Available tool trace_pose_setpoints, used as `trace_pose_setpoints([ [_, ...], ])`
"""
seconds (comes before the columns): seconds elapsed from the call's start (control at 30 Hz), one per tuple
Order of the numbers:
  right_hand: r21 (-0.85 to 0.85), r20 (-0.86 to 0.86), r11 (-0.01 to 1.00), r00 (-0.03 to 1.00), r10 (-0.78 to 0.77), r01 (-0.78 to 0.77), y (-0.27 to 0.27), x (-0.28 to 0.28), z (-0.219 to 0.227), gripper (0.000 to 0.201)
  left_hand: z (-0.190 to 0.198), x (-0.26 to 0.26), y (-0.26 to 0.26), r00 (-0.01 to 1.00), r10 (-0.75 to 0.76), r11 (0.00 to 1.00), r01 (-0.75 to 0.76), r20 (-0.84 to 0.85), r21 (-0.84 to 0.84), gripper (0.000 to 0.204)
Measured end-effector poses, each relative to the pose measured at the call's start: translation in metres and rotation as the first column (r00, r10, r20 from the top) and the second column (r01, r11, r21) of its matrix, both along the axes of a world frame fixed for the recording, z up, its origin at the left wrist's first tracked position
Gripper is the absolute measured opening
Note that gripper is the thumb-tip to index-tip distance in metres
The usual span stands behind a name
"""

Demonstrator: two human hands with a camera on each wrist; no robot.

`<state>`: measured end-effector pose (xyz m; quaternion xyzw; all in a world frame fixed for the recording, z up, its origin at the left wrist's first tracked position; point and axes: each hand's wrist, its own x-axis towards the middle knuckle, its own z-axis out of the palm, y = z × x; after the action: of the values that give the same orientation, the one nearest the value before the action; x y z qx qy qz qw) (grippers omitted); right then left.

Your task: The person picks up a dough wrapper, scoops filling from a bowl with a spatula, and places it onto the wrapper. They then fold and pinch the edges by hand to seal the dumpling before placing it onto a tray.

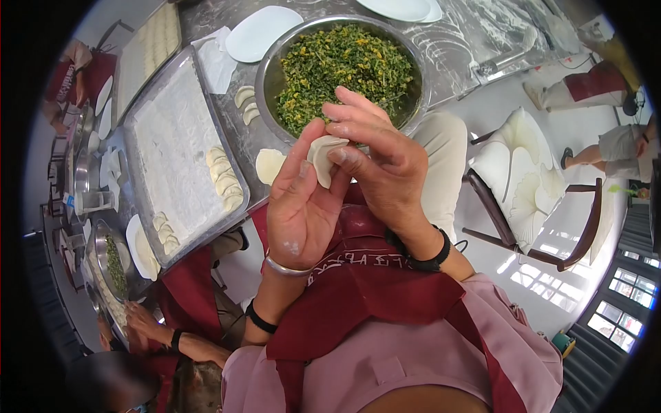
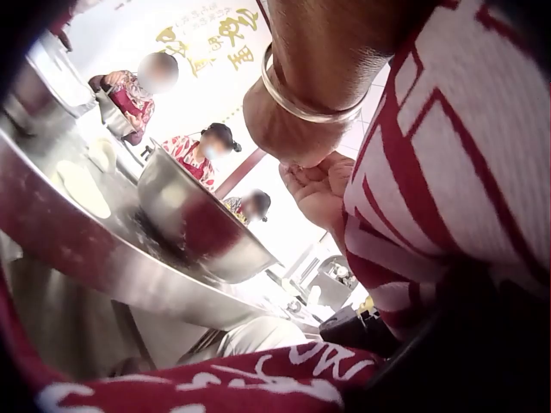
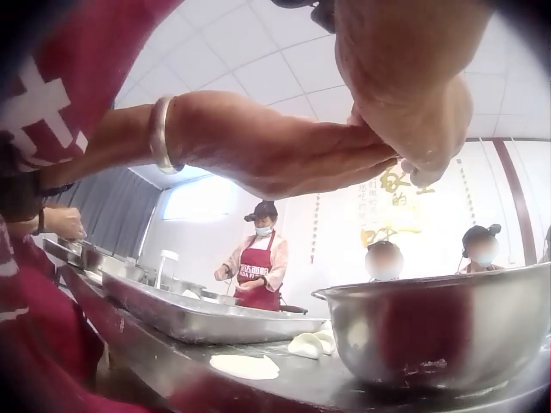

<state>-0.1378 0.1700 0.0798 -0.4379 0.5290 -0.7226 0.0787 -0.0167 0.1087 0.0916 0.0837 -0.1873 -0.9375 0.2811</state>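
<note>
A folded white dumpling is held upright between the two hands in the head view, in front of the steel bowl. The left hand cups it from the left, its thumb and fingers against the dough. From the right, the right hand pinches the dumpling's edge with thumb and index finger, the other fingers extended. Green and yellow chopped filling fills the bowl. In the right wrist view the left hand meets the right hand; the dumpling is hidden there.
A flat dough round lies left of the hands, near two dumplings. Farther left stands a floured tray holding several dumplings. White plates lie behind, and a chair stands at the right. Other people are around the table.
</note>
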Motion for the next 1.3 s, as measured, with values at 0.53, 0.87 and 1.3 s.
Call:
trace_pose_setpoints([
  [0.53, -0.017, -0.1, 0.998, 0.993, 0.056, -0.058, 0.003, -0.01, -0.005, 0.02, 0.005, -0.003, 0.003, 0.999, -0.024, 1.0, 0.025, 0.038, -0.011, 0.049],
  [0.87, 0.015, 0.142, 0.99, 0.98, 0.136, -0.14, 0.005, -0.005, 0.005, 0.027, 0.004, 0.0, 0.0, 0.995, -0.075, 0.995, 0.079, -0.063, 0.062, 0.053],
  [1.3, -0.001, 0.071, 0.972, 0.969, 0.236, -0.236, 0.006, -0.014, -0.001, 0.014, 0.001, 0.008, 0.001, 0.995, -0.097, 0.992, 0.096, 0.0, 0.087, 0.056],
])
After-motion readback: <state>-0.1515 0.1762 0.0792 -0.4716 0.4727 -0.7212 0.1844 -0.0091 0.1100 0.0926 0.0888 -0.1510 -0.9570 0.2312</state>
